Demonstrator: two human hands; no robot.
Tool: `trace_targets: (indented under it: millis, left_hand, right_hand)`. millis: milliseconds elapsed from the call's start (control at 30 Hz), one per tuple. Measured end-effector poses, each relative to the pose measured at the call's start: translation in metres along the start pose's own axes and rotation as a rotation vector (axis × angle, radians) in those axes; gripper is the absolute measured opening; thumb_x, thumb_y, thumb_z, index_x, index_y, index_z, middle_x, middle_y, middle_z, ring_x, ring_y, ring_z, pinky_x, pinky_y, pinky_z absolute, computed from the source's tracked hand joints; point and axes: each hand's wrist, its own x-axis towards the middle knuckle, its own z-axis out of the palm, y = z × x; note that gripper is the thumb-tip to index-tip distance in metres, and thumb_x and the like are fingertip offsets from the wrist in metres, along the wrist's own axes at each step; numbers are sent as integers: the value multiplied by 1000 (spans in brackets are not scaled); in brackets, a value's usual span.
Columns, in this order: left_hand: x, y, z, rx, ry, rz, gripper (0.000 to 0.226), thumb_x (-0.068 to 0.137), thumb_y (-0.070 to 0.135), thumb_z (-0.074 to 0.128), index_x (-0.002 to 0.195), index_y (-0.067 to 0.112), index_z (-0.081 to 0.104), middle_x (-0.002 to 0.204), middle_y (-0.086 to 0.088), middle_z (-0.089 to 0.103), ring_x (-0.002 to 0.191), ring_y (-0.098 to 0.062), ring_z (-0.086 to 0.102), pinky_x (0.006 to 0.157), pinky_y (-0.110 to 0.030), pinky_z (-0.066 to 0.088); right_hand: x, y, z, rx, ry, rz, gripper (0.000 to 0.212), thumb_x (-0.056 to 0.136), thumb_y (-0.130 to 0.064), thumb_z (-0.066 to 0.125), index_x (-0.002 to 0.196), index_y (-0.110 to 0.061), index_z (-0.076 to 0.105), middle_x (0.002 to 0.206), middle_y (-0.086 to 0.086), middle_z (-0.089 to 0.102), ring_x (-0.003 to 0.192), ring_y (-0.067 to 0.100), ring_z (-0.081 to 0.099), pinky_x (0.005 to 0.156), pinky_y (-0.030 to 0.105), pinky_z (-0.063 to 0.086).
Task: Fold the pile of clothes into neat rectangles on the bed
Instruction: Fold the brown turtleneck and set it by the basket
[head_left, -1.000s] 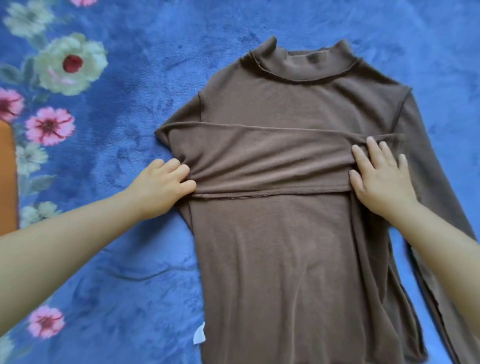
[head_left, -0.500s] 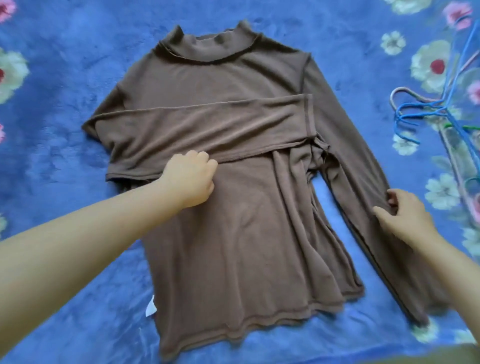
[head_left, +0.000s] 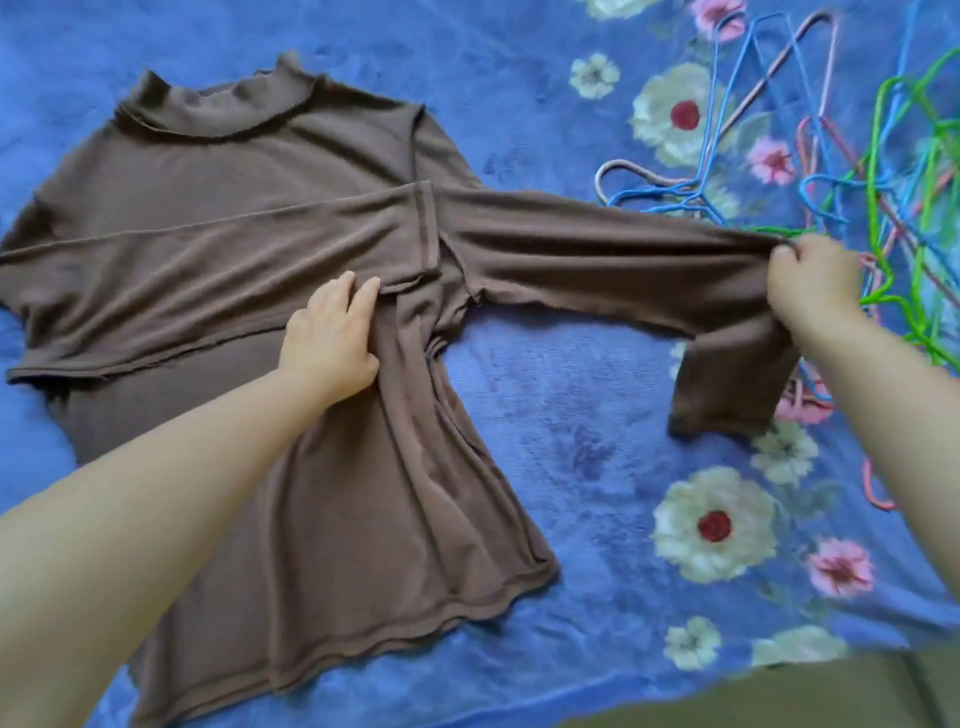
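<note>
A left hand (head_left: 332, 332) presses flat at centre frame on a brown mock-neck top (head_left: 249, 218) spread over a blue floral blanket (head_left: 571, 415), while the right hand (head_left: 810, 280) pinches its outstretched sleeve (head_left: 597, 244) near wire hangers (head_left: 883, 171) at upper right.

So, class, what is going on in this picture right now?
A person is folding a brown long-sleeved top on a blue flowered blanket. The left hand presses on the top's middle, where one sleeve already lies folded across the chest. The right hand pinches the other sleeve and holds it stretched out sideways, its cuff hanging down. Coloured wire hangers lie beside it.
</note>
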Motion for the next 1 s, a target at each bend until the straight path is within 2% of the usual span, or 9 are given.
trace_targets:
  millis: [100,233,500,667,733,800,833,933,1000]
  left_hand:
    - [5,6,-5,3,-40,-29,87,78,15,64,149,18,12,154,-10,11,140,-28,15,109,-41,28]
    - [13,11,-13,39,-75,-46,88,75,10,64,148,18,15,150,-9,19,134,-31,23,103,-42,34]
    - [41,23,-25,139,-209,-89,77,80,13,56,145,22,16,129,-10,33,122,-29,36,91,-39,42]
    - [54,25,-28,154,-290,-74,75,80,15,56,143,21,17,130,-11,32,125,-29,34,95,-40,41]
    - [57,22,-33,103,-312,-54,69,81,14,55,141,21,22,131,-12,34,125,-30,35,97,-39,40]
    - [58,17,-40,29,-305,-24,59,84,15,53,138,21,30,130,-11,39,123,-28,39,96,-35,39]
    - [57,11,-44,-26,-276,-15,54,85,15,52,137,20,34,128,-10,42,121,-27,42,95,-33,39]
    - [40,-15,-50,-249,-136,-70,45,87,10,51,132,13,44,125,-10,52,113,-26,51,93,-29,38]
    - [23,-34,-49,-369,-62,-139,41,88,7,51,129,9,48,122,-11,56,110,-26,53,91,-27,37]
  right_hand:
    - [42,-4,-10,12,22,-15,57,82,-26,27,111,16,53,119,39,49,114,47,46,93,41,34]
    - [84,-10,-20,3,76,24,39,96,-12,31,122,10,49,130,32,46,122,43,41,98,39,32]
    - [137,-33,-30,-57,76,50,37,97,-16,31,121,6,49,128,31,47,120,43,43,96,43,37]
    - [124,-40,-2,-78,-358,37,42,98,-25,36,118,7,54,131,29,47,120,38,46,98,37,37]
    - [115,-42,-4,189,-490,122,27,95,-29,45,94,-6,60,115,20,62,97,29,62,82,33,49]
    - [102,-49,-26,594,-745,272,21,95,-27,48,81,-12,54,73,5,71,58,14,64,53,20,52]
    - [92,-57,-42,738,-865,272,19,91,-27,53,85,-9,54,63,1,68,51,9,63,46,18,51]
    - [61,-100,-72,917,-1043,171,60,52,-32,78,98,-1,55,76,7,69,66,13,68,49,26,55]
    - [38,-136,-72,1035,-1043,143,30,65,-21,67,83,-2,54,66,9,63,55,14,65,45,24,52]
